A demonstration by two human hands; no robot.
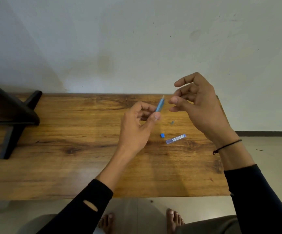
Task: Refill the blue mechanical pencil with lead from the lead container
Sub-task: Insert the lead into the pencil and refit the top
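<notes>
My left hand (137,125) holds the blue mechanical pencil (160,104) between thumb and fingers, with its upper end tilted up and away from me. My right hand (197,102) hovers just right of that end, thumb and forefinger pinched close together; whether a lead is between them is too fine to see. The clear lead container (175,139) lies on the wooden table (69,132) below my hands. Left of the container lies a small blue cap (162,135). A little grey metal piece (172,122) rests farther back.
A dark stand with slanted legs (11,115) occupies the table's left end. A pale wall rises right behind the table. The table's right edge runs under my right wrist, and my bare feet (174,218) show on the floor at the near edge.
</notes>
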